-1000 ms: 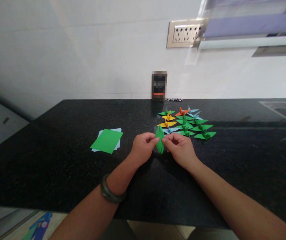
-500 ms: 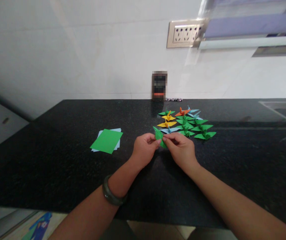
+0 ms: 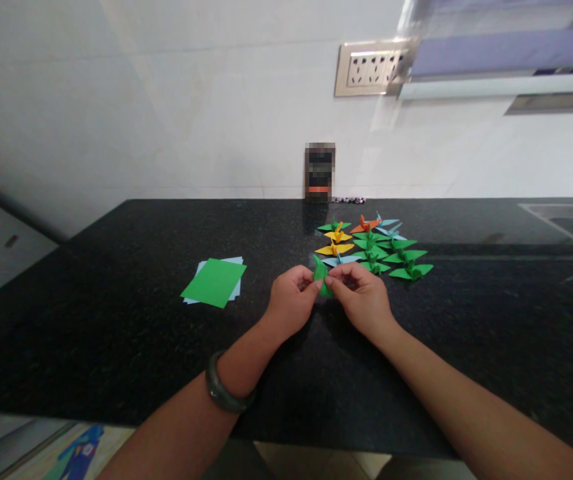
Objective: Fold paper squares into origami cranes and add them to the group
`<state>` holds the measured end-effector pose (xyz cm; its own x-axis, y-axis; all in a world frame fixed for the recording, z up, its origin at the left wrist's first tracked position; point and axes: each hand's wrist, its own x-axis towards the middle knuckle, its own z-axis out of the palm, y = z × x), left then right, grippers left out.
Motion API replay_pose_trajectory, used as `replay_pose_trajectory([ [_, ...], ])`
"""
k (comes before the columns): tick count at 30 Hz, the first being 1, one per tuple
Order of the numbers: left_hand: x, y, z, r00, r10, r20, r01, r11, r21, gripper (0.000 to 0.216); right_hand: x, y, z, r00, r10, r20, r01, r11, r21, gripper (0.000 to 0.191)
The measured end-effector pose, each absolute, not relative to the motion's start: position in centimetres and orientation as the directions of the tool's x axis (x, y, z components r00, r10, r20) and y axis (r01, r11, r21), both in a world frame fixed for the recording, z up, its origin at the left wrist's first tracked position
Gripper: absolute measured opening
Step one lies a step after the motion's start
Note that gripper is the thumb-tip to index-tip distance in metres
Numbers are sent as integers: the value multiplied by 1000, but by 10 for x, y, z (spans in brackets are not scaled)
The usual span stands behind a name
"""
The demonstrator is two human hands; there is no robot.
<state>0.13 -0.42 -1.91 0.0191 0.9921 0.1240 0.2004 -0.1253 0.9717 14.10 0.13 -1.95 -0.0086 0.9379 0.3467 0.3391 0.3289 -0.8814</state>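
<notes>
A small folded piece of green paper [image 3: 321, 273] is held between both hands, above the dark countertop. My left hand [image 3: 292, 297] pinches its left side between thumb and fingers; a dark bangle sits on that wrist. On the other side, my right hand [image 3: 365, 297] grips the paper's right edge with thumb and forefinger. The fingertips cover part of the folds. Just beyond the hands stand several paper cranes [image 3: 370, 254] in rows, mostly green, with yellow, orange and light blue ones among them.
A stack of square paper [image 3: 215, 283], green over light blue, lies to the left on the black countertop [image 3: 116, 320]. Against the white wall leans a blurred-out dark device [image 3: 319, 172], with a beaded string [image 3: 350, 200] beside it. A socket panel [image 3: 373, 69] is on the wall.
The green paper has turned slightly more upright and less of its upper tip shows. My left hand has shifted a little to the right; both hands keep their pinch.
</notes>
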Motion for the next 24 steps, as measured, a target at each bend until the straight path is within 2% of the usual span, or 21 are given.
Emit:
replay_pose_trajectory([
  [8,5,-5,-18,24,999,46,70,-48,996,16,142,-2,-17,-20,864,503,381,471,-795,8],
  [15,5,-3,-21,13,1000,6,69,-7,998,14,144,0,-18,-56,819,571,428,536,-727,7],
  [24,4,-3,-24,13,998,60,93,-61,994,13,142,1,-14,-90,885,457,387,454,-802,3],
])
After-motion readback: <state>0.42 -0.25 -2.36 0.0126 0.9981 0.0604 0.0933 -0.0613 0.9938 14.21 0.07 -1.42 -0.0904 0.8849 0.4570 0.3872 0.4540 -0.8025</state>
